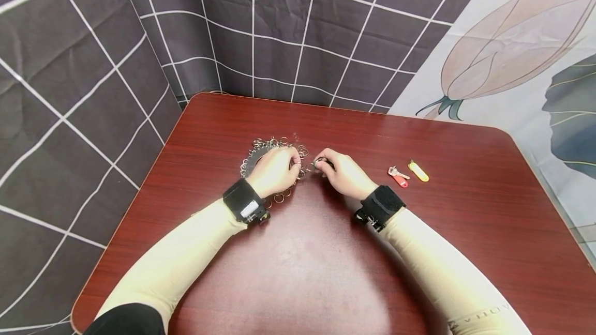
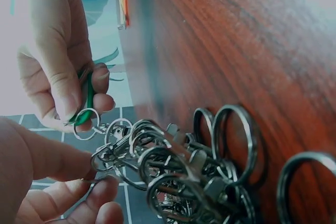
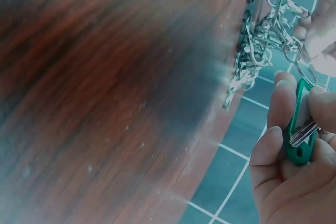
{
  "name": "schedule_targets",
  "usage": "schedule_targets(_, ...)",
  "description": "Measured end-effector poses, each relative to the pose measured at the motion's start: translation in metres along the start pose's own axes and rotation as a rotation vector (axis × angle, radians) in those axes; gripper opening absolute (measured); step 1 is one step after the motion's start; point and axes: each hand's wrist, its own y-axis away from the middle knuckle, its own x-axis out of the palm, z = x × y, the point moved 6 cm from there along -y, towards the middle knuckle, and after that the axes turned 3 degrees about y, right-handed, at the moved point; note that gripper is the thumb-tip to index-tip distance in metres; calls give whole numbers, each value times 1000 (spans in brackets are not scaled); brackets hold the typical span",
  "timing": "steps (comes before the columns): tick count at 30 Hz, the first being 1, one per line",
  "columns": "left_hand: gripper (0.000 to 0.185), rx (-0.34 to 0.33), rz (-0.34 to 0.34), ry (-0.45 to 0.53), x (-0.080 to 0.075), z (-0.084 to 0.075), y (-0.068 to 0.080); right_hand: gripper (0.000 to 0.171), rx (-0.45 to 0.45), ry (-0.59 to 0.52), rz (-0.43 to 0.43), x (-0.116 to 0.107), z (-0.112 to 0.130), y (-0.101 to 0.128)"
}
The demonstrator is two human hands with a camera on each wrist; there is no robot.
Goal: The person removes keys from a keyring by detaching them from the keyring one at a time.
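In the head view, my left hand (image 1: pixel 276 170) is over a dark round piece (image 1: pixel 253 160) edged with several metal rings and clasps (image 2: pixel 181 179). The left wrist view shows its thumb and fingers pinching a small metal ring at the near side of that bunch. Just to the right, my right hand (image 1: pixel 348 176) grips a green key tag (image 3: pixel 300 156) between thumb and curled fingers. A silver key (image 3: pixel 303 134) lies across the tag. The tag's thin split ring (image 2: pixel 86 124) reaches toward the clasp by my left fingertips; whether they are linked I cannot tell.
Right of my right hand, a red key tag (image 1: pixel 401 182) with a silver key (image 1: pixel 396 172) lies on the reddish-brown table (image 1: pixel 298 252). A yellow key tag (image 1: pixel 418 171) lies beyond it. Dark gridded cloth (image 1: pixel 279 30) hangs behind the table.
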Motion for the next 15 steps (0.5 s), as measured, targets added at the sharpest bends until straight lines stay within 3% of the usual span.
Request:
schedule_targets(8, 23, 18, 36, -2, 0, -10, -1, 6, -24, 22, -26, -3, 0, 0)
schedule_targets(15, 6, 57, 31, -10, 7, -15, -4, 7, -48, 1, -31, -4, 5, -1)
